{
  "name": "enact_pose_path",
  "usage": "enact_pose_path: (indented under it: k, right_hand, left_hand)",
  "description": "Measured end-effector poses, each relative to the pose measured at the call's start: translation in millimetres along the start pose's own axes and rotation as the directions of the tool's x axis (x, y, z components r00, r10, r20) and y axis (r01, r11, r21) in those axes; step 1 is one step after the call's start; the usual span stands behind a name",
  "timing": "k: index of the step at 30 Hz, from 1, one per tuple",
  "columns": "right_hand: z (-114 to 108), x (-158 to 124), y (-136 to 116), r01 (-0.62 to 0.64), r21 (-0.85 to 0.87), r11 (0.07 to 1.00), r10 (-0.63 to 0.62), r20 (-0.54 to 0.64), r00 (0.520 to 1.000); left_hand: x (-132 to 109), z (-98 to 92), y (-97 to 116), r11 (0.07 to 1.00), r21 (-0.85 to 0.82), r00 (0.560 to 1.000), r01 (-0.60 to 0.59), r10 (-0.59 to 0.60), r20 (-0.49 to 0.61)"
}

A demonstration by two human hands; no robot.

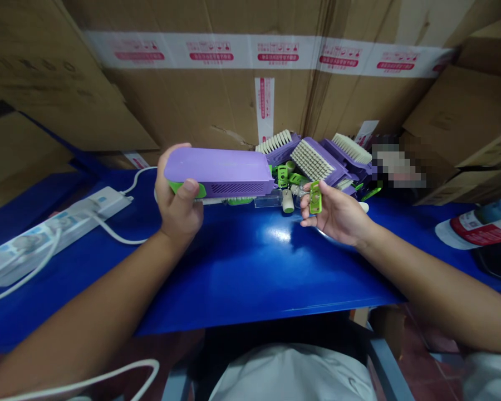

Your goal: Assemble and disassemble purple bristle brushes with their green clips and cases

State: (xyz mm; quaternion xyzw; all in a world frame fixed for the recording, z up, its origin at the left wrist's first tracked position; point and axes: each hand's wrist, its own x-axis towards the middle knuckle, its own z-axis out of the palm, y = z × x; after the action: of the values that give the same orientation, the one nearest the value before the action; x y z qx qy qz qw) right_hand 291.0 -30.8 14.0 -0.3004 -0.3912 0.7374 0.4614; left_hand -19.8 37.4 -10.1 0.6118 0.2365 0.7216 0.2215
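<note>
My left hand [178, 217] is wrapped round one end of a purple plastic brush head [225, 165], thumb on a green patch at its side. The brush head is held level above the table, its smooth back upward; its underside is mostly hidden. To the right, my right hand [344, 214] pinches a small green plastic piece with slots [315, 199] between thumb and fingers. Behind it lie several purple brush heads with pale bristles [313, 159], loose green parts [282, 175] and a small white cylinder with a green end [288, 201].
Cardboard boxes [192, 100] wall off the back of the blue table [250, 273]. A white power strip [87, 209] with cables lies at the left. On the right side rests a white container with a red label [476, 228].
</note>
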Motion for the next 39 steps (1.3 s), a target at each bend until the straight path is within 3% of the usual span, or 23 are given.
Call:
enact_pose_path:
  k: [12, 18, 39]
  right_hand:
    - [-1.5, 1.7, 1.7, 0.036, 0.011, 0.999, -0.036, -0.006, 0.999]
    - [0.5, 1.3, 1.3, 0.042, 0.001, 0.999, -0.042, -0.026, 0.999]
    - [3.5, 0.2, -0.7, 0.053, -0.003, 0.999, -0.053, -0.049, 0.997]
  left_hand:
    - [4.0, 2.4, 3.6, 0.997, -0.069, 0.999, -0.033, 0.031, -0.030]
    - [5.8, 0.6, 0.9, 0.996, -0.026, 0.995, -0.089, 0.088, -0.038]
    - [8.4, 1.8, 8.8, 0.998, -0.023, 0.998, -0.056, 0.055, -0.042]
